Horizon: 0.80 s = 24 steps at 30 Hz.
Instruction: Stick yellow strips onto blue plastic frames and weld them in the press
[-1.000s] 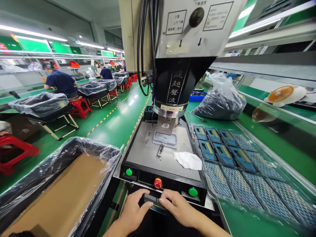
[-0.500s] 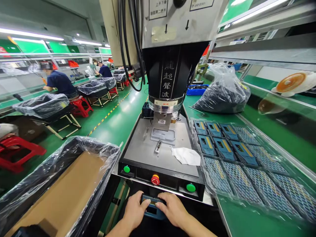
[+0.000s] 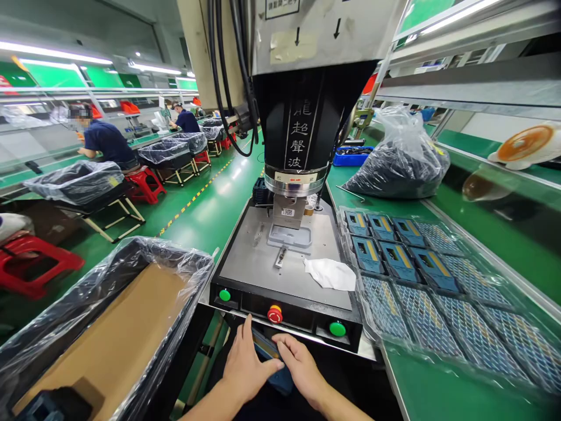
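Note:
Low in front of the press, a dark blue plastic housing (image 3: 281, 381) with a yellowish strip is tilted between my hands, partly covered by them. My left hand (image 3: 246, 367) grips its left side, thumb across the front and fingers pointing up. On the other side, my right hand (image 3: 303, 369) holds the housing with bent fingers near its upper edge. Just beyond are the press's front panel, with a red emergency button (image 3: 274, 314) and two green buttons, left (image 3: 225, 294) and right (image 3: 337, 329).
An ultrasonic press head (image 3: 294, 128) stands over a grey fixture (image 3: 290, 237); a white cloth (image 3: 331, 275) lies beside it. At right is a clear tray (image 3: 368, 304) of similar housings. A plastic-lined bin (image 3: 199, 263) holding cardboard and dark parts stands left. Co-workers sit far left.
The housing has turned from level to slanting between my hands. My left fingers have straightened upward, and my right hand has shifted its hold.

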Motion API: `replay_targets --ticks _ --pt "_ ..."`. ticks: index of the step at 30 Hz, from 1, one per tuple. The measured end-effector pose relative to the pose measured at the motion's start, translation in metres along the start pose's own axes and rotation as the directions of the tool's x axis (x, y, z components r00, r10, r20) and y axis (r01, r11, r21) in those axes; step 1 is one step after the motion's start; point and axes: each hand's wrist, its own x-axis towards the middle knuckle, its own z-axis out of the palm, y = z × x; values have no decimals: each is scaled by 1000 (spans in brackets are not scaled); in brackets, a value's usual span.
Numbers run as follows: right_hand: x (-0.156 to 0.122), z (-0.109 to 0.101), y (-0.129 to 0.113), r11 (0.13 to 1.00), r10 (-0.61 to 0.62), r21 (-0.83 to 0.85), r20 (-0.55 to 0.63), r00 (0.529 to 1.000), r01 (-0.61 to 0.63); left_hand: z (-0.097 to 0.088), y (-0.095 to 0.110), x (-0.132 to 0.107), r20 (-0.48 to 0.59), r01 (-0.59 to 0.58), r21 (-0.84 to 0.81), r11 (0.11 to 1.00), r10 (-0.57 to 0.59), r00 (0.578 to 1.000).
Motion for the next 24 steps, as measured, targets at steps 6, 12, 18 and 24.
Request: replay_targets --ticks 6,12,18,24 --pt "-6 -1 -7 997 -72 -40 -56 996 70 0 9 0 22 39 -65 997 -37 999" --pt "-7 -6 -11 991 -101 -99 -81 992 92 -9 5 4 13 0 -179 984 3 1000" --pt "5 -11 -10 999 25 -38 -138 990 -31 -10 -5 13 64 -3 -304 953 24 998" --pt "2 -9 -13 992 -42 -122 -103 994 30 -10 4 4 58 4 -165 986 5 998"
